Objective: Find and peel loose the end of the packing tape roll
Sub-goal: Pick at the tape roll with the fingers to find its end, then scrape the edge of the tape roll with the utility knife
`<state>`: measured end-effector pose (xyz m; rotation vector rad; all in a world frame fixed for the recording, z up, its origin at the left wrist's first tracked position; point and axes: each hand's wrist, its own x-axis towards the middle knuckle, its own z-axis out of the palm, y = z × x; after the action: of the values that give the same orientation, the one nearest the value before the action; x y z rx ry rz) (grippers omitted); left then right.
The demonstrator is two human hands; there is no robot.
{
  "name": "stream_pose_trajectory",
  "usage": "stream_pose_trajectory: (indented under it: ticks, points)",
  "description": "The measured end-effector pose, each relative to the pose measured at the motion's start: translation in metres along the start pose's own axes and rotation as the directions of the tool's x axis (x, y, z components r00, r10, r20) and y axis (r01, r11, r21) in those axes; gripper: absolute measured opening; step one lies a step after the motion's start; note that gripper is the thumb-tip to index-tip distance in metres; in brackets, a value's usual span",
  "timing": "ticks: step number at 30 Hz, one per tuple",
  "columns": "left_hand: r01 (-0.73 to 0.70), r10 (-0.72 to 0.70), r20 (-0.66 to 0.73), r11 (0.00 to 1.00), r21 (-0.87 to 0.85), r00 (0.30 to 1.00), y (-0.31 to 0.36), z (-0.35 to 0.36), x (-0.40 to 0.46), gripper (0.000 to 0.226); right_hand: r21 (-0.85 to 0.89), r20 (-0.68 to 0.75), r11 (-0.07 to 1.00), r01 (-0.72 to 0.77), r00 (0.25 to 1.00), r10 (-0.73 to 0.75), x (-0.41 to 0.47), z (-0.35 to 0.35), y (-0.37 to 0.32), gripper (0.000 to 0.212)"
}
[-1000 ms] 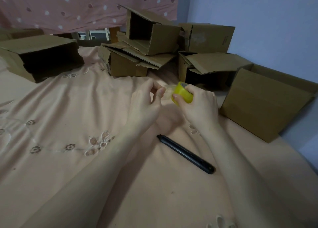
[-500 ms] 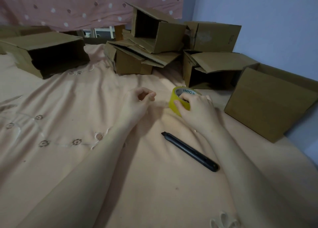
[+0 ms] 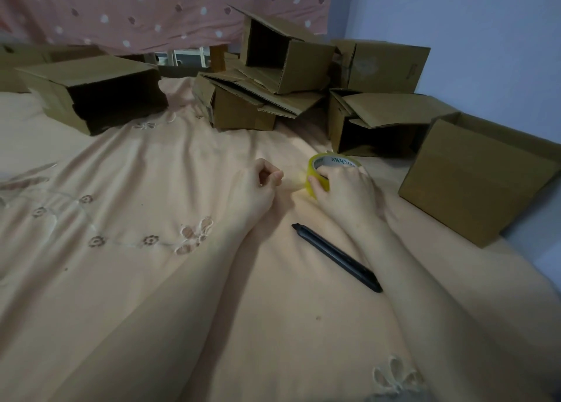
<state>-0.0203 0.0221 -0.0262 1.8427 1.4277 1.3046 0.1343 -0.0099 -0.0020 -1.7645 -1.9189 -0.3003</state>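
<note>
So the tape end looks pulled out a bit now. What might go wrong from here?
The clear strip stretched between the left hand and the tape roll is short and could slip from the pinching fingers and stick back down. It might also fold onto itself or catch on the bedsheet just beneath it. The black pen-like tool lies close by the right hand and could get nudged.

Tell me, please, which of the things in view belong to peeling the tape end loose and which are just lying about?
In the job:
- tape roll, held by the right hand
- clear tape strip, pinched by the left hand

Lying about:
- black pen-like tool
- cardboard boxes
- bedsheet
</note>
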Motion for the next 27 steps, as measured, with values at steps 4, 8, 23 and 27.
stream_pose_trajectory:
  ticks: [4, 8, 23, 27]
  points:
    - [0.048, -0.048, 0.001, 0.999, -0.006, 0.999, -0.001, -0.002, 0.000, 0.013, -0.002, -0.010, 1.000, -0.017, 1.000, 0.017, -0.001, 0.000, 0.001, 0.026]
    - [0.059, -0.059, 0.042, 0.998, 0.012, 0.997, -0.002, -0.006, -0.002, 0.012, 0.008, -0.006, 1.000, -0.020, 1.000, 0.020, -0.003, -0.001, 0.000, 0.027]
    - [0.095, -0.102, 0.249, 0.995, 0.039, 0.963, -0.002, -0.020, -0.017, 0.035, 0.241, -0.087, 0.967, 0.086, 0.994, -0.067, -0.026, -0.017, 0.007, 0.015]
    - [0.045, -0.092, 0.333, 0.988, 0.147, 0.938, -0.001, -0.022, -0.021, 0.068, 0.295, -0.073, 0.949, 0.113, 0.993, -0.096, -0.039, -0.024, 0.002, 0.008]
